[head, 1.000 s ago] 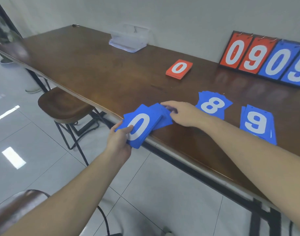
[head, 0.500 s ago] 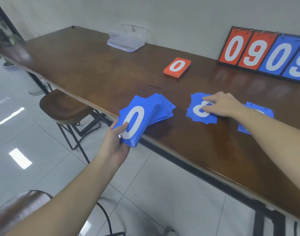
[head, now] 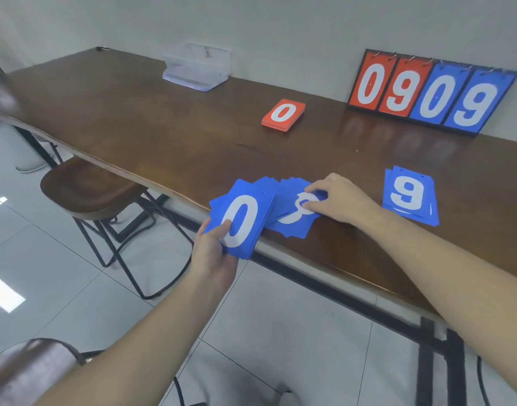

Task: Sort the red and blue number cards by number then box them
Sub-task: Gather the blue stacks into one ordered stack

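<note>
You worked under even, fairly bright indoor light. The glossy tabletop (head: 169,124) threw back a soft sheen and faint mirror images of the scoreboard (head: 433,92). Bright patches of glare sat on the floor tiles (head: 5,291) at left. Your wide lens bent straight lines near the edges, and the far left corner was smeared and blurry.

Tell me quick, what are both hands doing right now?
Left hand: closed, holding the blue 0 stack at the table edge.
Right hand: closed, pinching the blue 8 cards on the table.
</note>
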